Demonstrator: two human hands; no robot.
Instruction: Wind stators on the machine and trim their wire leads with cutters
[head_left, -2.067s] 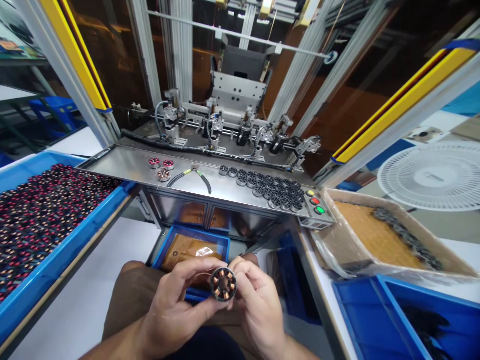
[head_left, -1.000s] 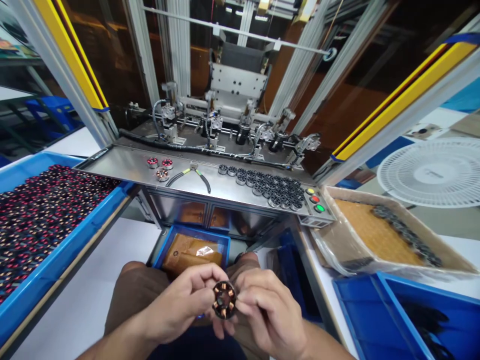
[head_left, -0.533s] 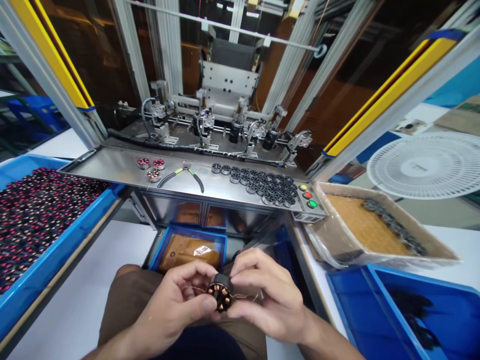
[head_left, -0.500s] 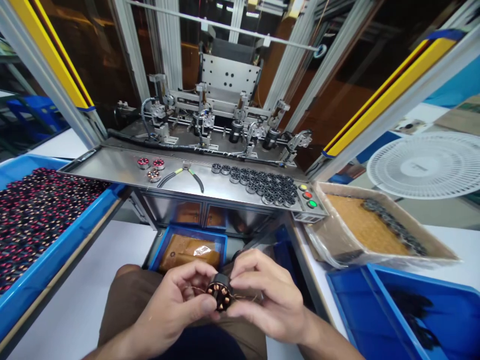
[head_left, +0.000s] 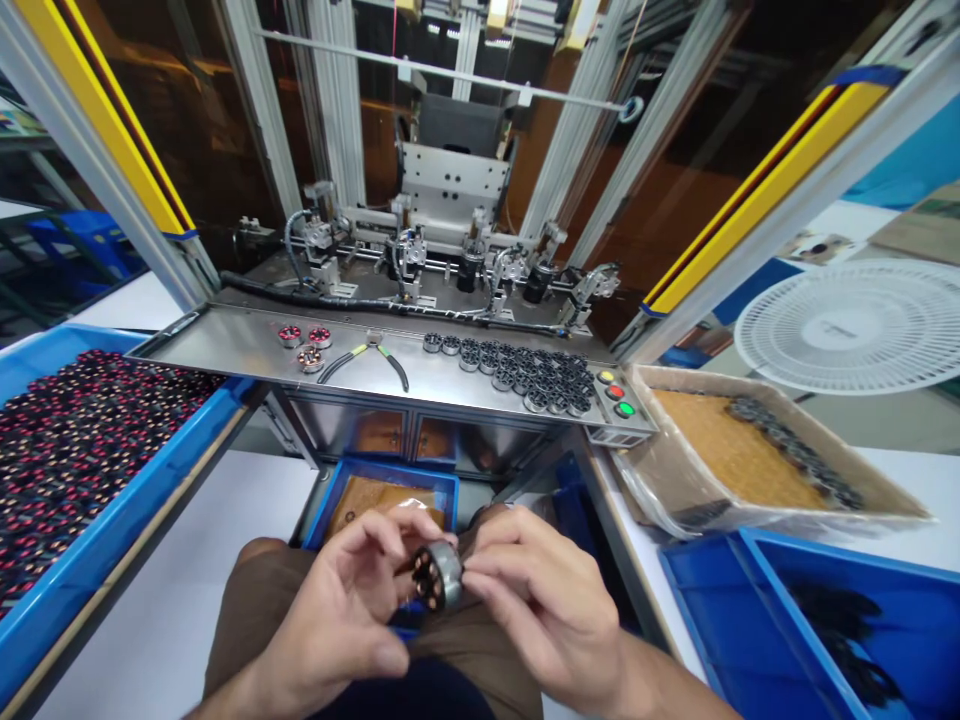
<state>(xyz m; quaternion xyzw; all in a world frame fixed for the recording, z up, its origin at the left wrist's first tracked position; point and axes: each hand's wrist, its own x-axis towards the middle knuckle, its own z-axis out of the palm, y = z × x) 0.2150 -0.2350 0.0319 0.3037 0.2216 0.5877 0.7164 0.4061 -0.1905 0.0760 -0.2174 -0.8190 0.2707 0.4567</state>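
A small motor stator (head_left: 442, 577) with copper windings and a silver rim is up in front of my lap, tilted on edge. My right hand (head_left: 551, 605) pinches it at its right side between thumb and fingertips. My left hand (head_left: 341, 600) is around its left side, thumb spread away from the stator and fingers curved behind and above it. Whether those fingertips touch it is hard to tell. Thin copper wire shows faintly near the left fingers.
A steel ledge (head_left: 225, 345) ahead bears three red-and-copper stators (head_left: 310, 358), cutters (head_left: 367, 360), rows of dark stators (head_left: 517, 372) and colored buttons (head_left: 615, 392). Blue bins (head_left: 172, 440) flank me. A lined carton (head_left: 652, 470) is right; a fixture machine (head_left: 472, 265) stands behind.
The stator has turned so its silver rim faces right. My left thumb has come off it and spread away, while my right fingers have closed on its right side.
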